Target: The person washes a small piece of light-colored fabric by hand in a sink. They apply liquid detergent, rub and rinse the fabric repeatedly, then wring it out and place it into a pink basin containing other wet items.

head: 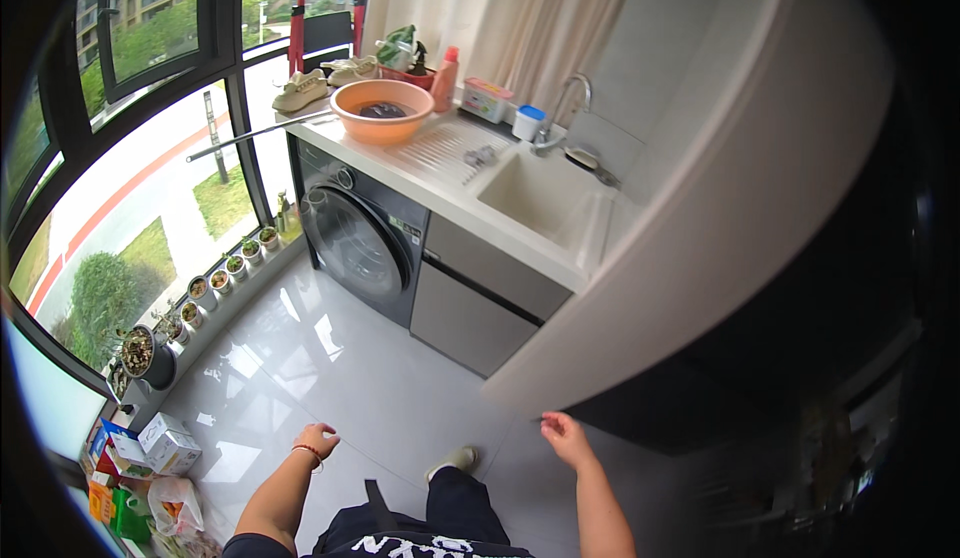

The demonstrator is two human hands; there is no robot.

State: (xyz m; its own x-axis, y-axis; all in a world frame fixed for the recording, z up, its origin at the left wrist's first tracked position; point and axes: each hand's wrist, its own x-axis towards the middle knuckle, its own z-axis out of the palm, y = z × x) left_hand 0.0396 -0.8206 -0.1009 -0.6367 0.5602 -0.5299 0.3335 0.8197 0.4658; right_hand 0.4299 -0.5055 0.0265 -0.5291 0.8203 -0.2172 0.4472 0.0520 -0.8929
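My left hand (318, 442), with a red bead bracelet at its wrist, hangs over the tiled floor with nothing in it, its fingers curled. On the other side, my right hand (561, 435) is also in the air near the end of the wall; a small dark thing shows at its fingertips, too unclear to tell whether it is held. Before me, an orange plastic basin (382, 134) with something dark in liquid stands on the counter, left of the sink (536, 198). Crumpled grey stuff (480, 156) lies on the ribbed drainboard.
Below the counter are a front-loading washing machine (356, 239) and a grey cabinet (472, 303). Shoes (301, 91), a pink bottle (446, 81) and a blue-lidded tub (528, 122) stand on top. A metal pole (255, 134) juts out past the edge. Potted plants (234, 265) line the window; boxes (169, 444) and bags sit lower left.
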